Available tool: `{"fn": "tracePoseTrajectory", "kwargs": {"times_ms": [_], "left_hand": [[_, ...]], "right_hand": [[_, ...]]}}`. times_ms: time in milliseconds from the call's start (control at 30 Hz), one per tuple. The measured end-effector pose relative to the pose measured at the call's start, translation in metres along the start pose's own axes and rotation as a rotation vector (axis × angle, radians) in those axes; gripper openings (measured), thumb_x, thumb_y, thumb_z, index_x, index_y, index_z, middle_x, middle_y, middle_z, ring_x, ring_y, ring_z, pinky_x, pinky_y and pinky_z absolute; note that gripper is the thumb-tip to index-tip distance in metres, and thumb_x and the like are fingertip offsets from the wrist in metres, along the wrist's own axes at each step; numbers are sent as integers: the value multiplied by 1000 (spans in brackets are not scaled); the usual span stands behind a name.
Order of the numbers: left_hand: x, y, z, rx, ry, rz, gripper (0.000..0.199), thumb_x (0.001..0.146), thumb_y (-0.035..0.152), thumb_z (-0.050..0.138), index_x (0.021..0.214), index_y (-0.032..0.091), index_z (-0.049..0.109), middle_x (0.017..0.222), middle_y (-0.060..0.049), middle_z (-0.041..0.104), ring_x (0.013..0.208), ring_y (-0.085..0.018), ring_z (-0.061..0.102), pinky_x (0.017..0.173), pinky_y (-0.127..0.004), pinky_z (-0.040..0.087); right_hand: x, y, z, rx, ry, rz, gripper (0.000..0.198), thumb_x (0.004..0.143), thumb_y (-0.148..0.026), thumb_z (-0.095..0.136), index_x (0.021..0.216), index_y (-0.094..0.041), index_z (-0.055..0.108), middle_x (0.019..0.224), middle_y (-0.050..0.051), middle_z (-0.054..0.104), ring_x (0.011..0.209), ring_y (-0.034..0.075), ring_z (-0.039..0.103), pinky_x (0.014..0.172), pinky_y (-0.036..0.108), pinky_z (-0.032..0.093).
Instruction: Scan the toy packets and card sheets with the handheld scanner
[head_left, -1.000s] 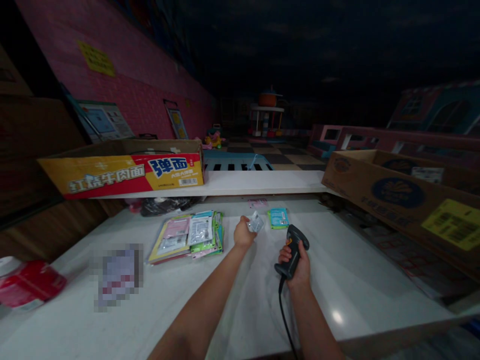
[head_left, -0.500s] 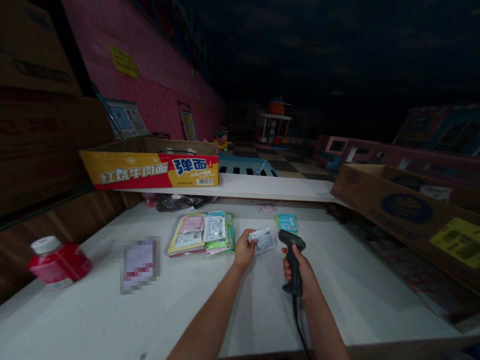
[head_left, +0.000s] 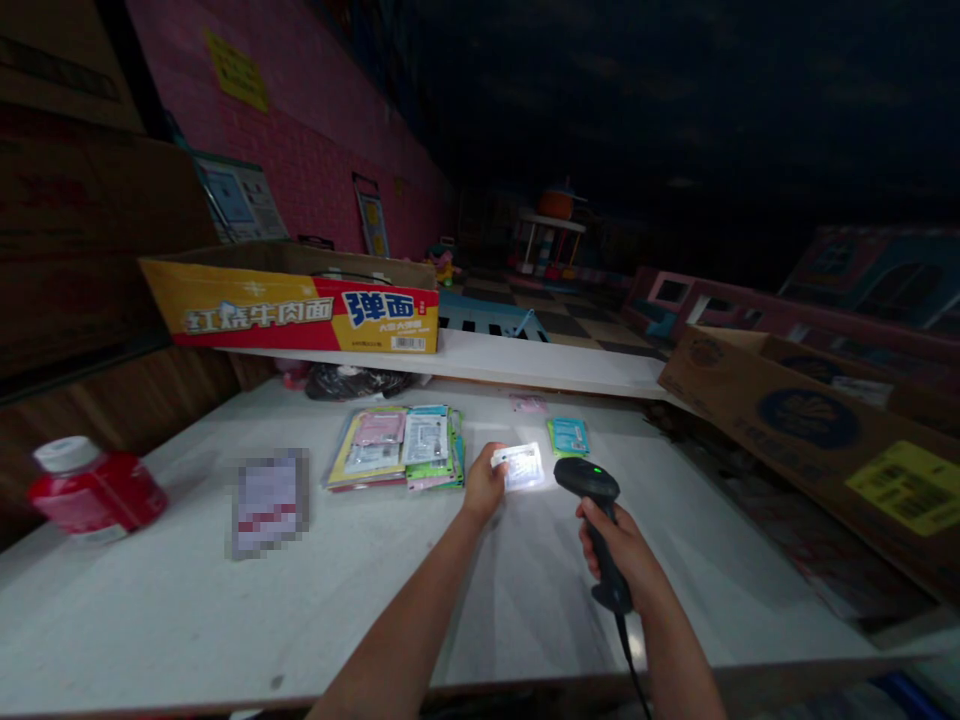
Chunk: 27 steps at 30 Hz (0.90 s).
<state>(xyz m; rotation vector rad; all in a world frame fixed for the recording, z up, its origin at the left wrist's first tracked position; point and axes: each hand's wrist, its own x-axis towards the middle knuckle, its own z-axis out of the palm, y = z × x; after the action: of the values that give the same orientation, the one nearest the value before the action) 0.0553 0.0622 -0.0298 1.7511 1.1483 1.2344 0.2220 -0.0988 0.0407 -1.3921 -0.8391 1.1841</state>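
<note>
The left hand (head_left: 486, 482) is closed at the edge of a small silver packet (head_left: 523, 467), with the thumb on top of it. This packet is over the middle of the white table (head_left: 375, 600), and a bright light falls on its printed side. I cannot tell whether its underside touches the table.

The right hand (head_left: 622, 550) has its fingers wrapped around the handle of a black scanner (head_left: 589, 480). The head of the scanner is turned toward the silver packet, near it but apart from it. A small green light (head_left: 597, 469) shines on its top, and a black cable (head_left: 632, 655) goes down from the handle.

Just behind the scanner lies a blue and green packet (head_left: 568, 436). To the left of the left hand is a pile of colourful packets (head_left: 397, 450), lying flat. Farther left there is a blurred card-like thing (head_left: 268, 503), and then a red bottle (head_left: 97, 495) with a white cap. At the back, a white shelf (head_left: 547, 362) carries a yellow and red box (head_left: 300, 310) on the left and a brown box (head_left: 817, 430) on the right.
</note>
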Motion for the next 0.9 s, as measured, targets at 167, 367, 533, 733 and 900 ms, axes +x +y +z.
{"fn": "tracePoseTrajectory", "kwargs": {"times_ms": [167, 367, 533, 733, 900], "left_hand": [[-1, -3, 0, -19, 6, 41, 23, 79, 22, 50, 102, 19, 53, 88, -1, 63, 84, -18, 59, 79, -28, 46], [-4, -6, 3, -5, 63, 19, 27, 75, 16, 52, 102, 20, 50, 80, 2, 57, 75, -16, 55, 71, -26, 42], [-7, -2, 3, -18, 58, 20, 24, 74, 14, 52, 98, 21, 49, 81, 2, 56, 75, -15, 54, 71, -25, 40], [-26, 18, -5, -74, 30, 30, 35, 75, 12, 52, 108, 21, 52, 80, 3, 56, 67, -12, 50, 65, -23, 38], [-35, 41, -47, -67, 262, -22, 23, 77, 24, 56, 99, 19, 61, 71, 3, 54, 54, -10, 40, 54, -22, 33]], "right_hand": [[19, 10, 11, 269, 7, -20, 47, 70, -61, 69, 86, -19, 56, 50, -6, 52, 36, 9, 44, 32, 18, 34], [55, 36, 11, 828, -128, 26, 45, 65, -54, 77, 82, -17, 57, 52, -8, 45, 39, 4, 37, 34, 12, 30], [63, 51, -1, 1067, -175, 68, 40, 69, -41, 77, 94, -15, 58, 58, -7, 46, 44, 4, 42, 37, 12, 38], [60, 54, -4, 1131, -212, 96, 40, 72, -33, 75, 101, -14, 56, 61, -7, 44, 45, 5, 43, 39, 14, 42], [58, 55, -5, 1186, -222, 111, 32, 75, -30, 71, 99, -15, 55, 62, -6, 43, 45, 6, 43, 39, 15, 43]]}}
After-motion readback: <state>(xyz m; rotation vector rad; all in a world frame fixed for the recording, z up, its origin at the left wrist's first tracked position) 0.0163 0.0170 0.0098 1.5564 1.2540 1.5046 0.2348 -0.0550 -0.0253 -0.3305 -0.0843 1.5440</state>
